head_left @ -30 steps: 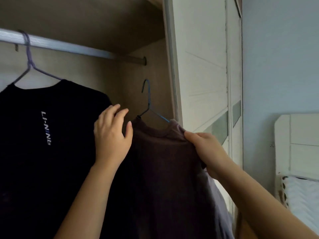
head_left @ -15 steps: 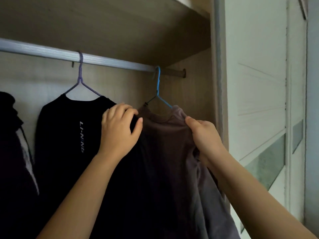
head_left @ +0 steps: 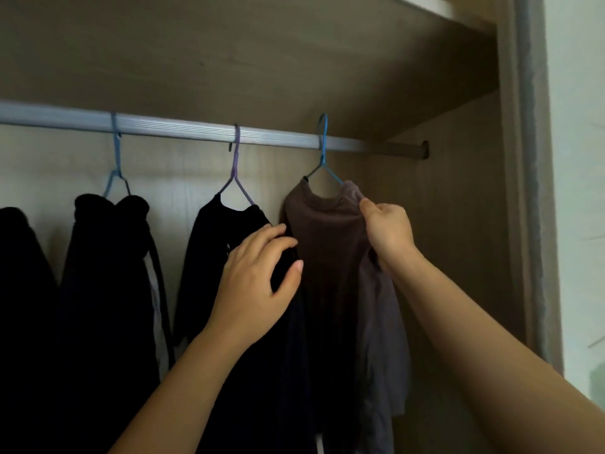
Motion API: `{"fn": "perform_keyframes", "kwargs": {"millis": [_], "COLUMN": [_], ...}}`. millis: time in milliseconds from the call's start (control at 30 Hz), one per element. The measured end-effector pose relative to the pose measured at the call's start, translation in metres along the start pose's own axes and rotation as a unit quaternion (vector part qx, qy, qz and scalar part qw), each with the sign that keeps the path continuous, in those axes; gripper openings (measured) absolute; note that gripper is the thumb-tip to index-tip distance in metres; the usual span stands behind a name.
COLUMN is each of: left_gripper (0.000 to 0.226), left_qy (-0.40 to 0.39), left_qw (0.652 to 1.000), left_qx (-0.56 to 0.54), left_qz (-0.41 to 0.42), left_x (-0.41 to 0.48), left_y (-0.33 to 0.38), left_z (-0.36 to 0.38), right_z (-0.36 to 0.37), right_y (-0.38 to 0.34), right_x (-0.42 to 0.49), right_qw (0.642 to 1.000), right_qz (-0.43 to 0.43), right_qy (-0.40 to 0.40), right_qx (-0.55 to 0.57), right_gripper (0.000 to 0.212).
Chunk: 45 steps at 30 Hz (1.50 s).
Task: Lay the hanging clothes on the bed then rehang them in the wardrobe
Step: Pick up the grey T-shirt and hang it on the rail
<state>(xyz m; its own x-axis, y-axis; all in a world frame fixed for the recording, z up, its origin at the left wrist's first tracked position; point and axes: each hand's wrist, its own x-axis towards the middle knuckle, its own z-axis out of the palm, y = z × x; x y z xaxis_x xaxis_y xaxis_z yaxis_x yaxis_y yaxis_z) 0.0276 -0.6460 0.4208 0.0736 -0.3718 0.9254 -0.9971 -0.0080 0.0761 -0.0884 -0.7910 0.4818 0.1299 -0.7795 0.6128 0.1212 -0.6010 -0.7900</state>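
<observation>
Nearest the camera, two bare forearms are seen reaching up and forward into the wardrobe (head_left: 458, 231), with the hands held apart on either side of a brown shirt (head_left: 327, 250). The left hand (head_left: 258, 273) is laid against dark cloth at the shirt's left edge, where it meets a black shirt (head_left: 209, 257); its fingers are loosely bent and spread, the thumb is held apart from them, and no closed grip can be made out. The right hand (head_left: 388, 232) is closed on the brown shirt's right shoulder, just beside the collar, with the cloth pinched between thumb and fingers. The brown shirt is hung on a blue hanger (head_left: 322, 155), whose hook is set over the rail (head_left: 163, 127) close to the rail's right end. Just left of it, the black shirt is carried on a purple hanger (head_left: 236, 165). Further left, a black garment (head_left: 104, 273) is hung from a light blue hanger (head_left: 115, 162), and the edge of another dark garment (head_left: 19, 273) is seen at the frame's border. Behind the clothes, the pale back panel is visible, and the underside of a shelf (head_left: 262, 60) is seen above the rail. At the far right, the wardrobe's upright frame (head_left: 532, 191) is shown.
</observation>
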Motion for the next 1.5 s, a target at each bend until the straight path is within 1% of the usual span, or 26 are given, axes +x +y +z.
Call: {"fn": "perform_keyframes", "kwargs": {"millis": [133, 233, 333, 400, 500, 600, 733, 833, 933, 1000, 1100, 1233, 1300, 1333, 1433, 1500], "left_gripper": [0.049, 0.051, 0.050, 0.050, 0.050, 0.049, 0.048, 0.049, 0.050, 0.051, 0.049, 0.044, 0.040, 0.039, 0.042, 0.047], "left_qy": [-0.011, -0.015, -0.009, -0.011, -0.009, 0.000, 0.015, 0.017, 0.020, 0.013, 0.007, 0.041, 0.065, 0.076, 0.085, 0.085], "left_qw": [0.999, 0.999, 0.999, 0.999, 0.999, 0.999, 0.998, 0.998, 0.998, 0.998, 0.998, 0.996, 0.993, 0.992, 0.991, 0.993], "left_qx": [-0.025, -0.028, -0.032, -0.034, -0.029, -0.036, -0.053, -0.058, -0.064, -0.067, -0.050, -0.044, -0.054, -0.059, -0.047, -0.038], "left_qz": [0.016, 0.024, 0.027, 0.025, 0.022, 0.015, 0.008, 0.004, -0.001, 0.007, 0.040, 0.066, 0.078, 0.084, 0.092, 0.070], "left_x": [0.003, 0.005, 0.006, 0.008, 0.009, 0.011, 0.012, 0.012, 0.010, 0.009, 0.007, -0.005, -0.019, -0.027, -0.048, -0.059], "left_y": [0.009, 0.010, 0.009, 0.012, 0.019, 0.023, 0.025, 0.026, 0.027, 0.028, 0.028, 0.036, 0.048, 0.055, 0.073, 0.081], "left_z": [0.002, 0.003, 0.005, 0.008, 0.015, 0.020, 0.026, 0.028, 0.031, 0.032, 0.033, 0.039, 0.045, 0.048, 0.055, 0.058], "right_z": [-0.014, -0.023, -0.034, -0.044, -0.057, -0.069, -0.084, -0.088, -0.088, -0.090, -0.096, -0.111, -0.121, -0.128, -0.152, -0.169], "right_y": [0.014, 0.020, 0.028, 0.029, 0.030, 0.028, 0.023, 0.020, 0.016, 0.014, 0.016, 0.029, 0.034, 0.035, 0.036, 0.042], "right_x": [0.008, 0.009, 0.008, 0.005, -0.001, -0.013, -0.028, -0.031, -0.028, -0.028, -0.038, -0.067, -0.084, -0.091, -0.106, -0.114], "right_qw": [0.999, 0.995, 0.985, 0.975, 0.948, 0.923, 0.909, 0.899, 0.891, 0.897, 0.905, 0.903, 0.893, 0.883, 0.844, 0.818], "right_qz": [0.002, -0.013, -0.023, -0.032, -0.076, -0.116, -0.166, -0.183, -0.166, -0.147, -0.123, -0.132, -0.166, -0.199, -0.298, -0.336], "right_qy": [0.015, -0.007, -0.030, -0.038, -0.024, 0.001, 0.039, 0.042, 0.045, 0.034, 0.010, 0.000, 0.010, 0.019, 0.057, 0.101], "right_qx": [-0.035, -0.095, -0.170, -0.218, -0.308, -0.367, -0.380, -0.396, -0.419, -0.415, -0.407, -0.408, -0.419, -0.424, -0.443, -0.456], "right_gripper": [0.041, 0.043, 0.039, 0.036, 0.025, 0.029, 0.030, 0.028, 0.030, 0.032, 0.037, 0.046, 0.043, 0.038, 0.023, 0.020]}}
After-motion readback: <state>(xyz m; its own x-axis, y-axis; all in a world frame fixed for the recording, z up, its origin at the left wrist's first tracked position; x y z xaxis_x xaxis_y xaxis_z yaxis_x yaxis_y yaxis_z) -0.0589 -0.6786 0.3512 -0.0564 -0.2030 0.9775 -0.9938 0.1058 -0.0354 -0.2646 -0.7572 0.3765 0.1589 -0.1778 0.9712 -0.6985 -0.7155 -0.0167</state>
